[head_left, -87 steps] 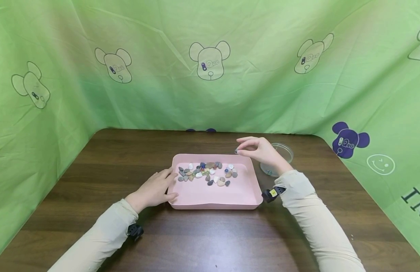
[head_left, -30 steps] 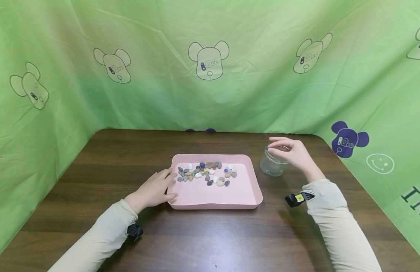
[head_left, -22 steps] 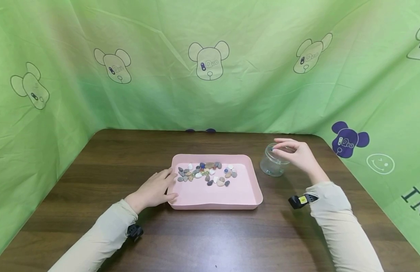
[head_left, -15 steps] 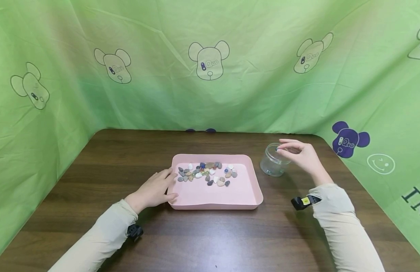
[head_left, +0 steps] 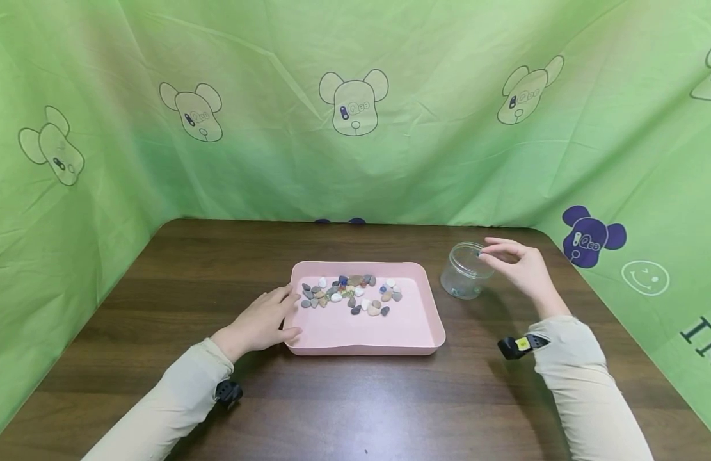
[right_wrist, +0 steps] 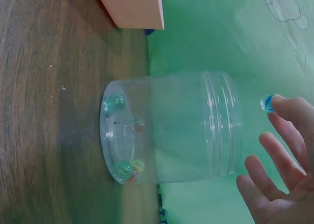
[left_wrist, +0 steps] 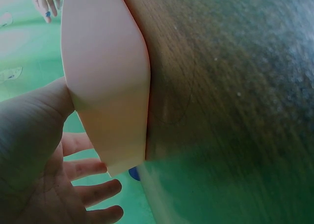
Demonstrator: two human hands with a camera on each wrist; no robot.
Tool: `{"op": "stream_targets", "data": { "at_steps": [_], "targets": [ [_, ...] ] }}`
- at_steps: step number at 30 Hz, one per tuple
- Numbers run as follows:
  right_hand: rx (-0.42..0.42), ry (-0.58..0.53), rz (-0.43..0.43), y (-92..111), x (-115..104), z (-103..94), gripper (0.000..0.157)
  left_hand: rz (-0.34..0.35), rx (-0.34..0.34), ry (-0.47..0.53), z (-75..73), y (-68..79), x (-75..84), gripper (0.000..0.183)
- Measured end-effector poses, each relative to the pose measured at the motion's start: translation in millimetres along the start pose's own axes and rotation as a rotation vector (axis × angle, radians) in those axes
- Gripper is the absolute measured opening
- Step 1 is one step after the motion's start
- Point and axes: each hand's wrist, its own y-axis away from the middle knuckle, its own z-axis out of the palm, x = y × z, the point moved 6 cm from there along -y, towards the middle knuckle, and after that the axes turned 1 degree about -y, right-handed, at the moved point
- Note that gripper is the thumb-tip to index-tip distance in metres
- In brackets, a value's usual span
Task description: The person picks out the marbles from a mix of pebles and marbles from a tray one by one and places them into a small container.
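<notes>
Between thumb and index finger, my right hand (head_left: 522, 269) pinches a clear glass marble (right_wrist: 266, 103) with a blue swirl. It holds the marble just above the right side of the mouth of a clear jar (head_left: 464, 282). The jar stands upright, and several marbles (right_wrist: 124, 170) lie on its bottom. My left hand (head_left: 260, 323) rests on the left rim of a pink tray (head_left: 361, 336), its fingers spread and fairly straight over the edge. In the tray lie several grey, white and tan pebbles (head_left: 374, 310), with a few blue, yellow and red-brown marbles (head_left: 343, 282) among them.
The tray and jar stand on a dark wooden table (head_left: 355, 403), the jar to the right of the tray. A green curtain (head_left: 263, 173) with bear-head prints hangs behind and along both sides of the table. Black wrist cameras (head_left: 513, 346) are strapped to both wrists.
My right hand has carried the marble from above the tray's far right corner to the jar, then slid rightward across its mouth. My left hand has stayed on the tray's rim.
</notes>
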Motion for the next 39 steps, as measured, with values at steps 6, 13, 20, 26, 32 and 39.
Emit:
{"op": "stream_targets", "data": {
  "at_steps": [6, 13, 20, 26, 32, 39],
  "targets": [
    [0.015, -0.022, -0.005, 5, -9, -1.2, 0.028, 0.001, -0.002, 0.002, 0.7, 0.0, 0.1, 0.061],
    [0.028, -0.008, 0.013, 5, -1, -3.1, 0.029, -0.007, -0.01, 0.012, 1.3, -0.3, -0.3, 0.061],
    [0.038, 0.033, 0.04, 5, 10, -6.0, 0.031, 0.004, -0.005, -0.003, 1.4, -0.7, -0.7, 0.06],
    [0.048, 0.057, 0.061, 6, 11, -8.3, 0.032, 0.001, -0.007, -0.005, 1.7, -1.1, -1.5, 0.061],
    [0.061, 0.069, 0.067, 8, 4, -9.1, 0.033, -0.005, -0.013, -0.007, 1.7, -1.6, -2.3, 0.061],
    [0.065, 0.119, 0.113, 10, 12, -12.3, 0.036, -0.007, -0.013, -0.001, 2.2, -1.1, -1.2, 0.061]
  ]
}}
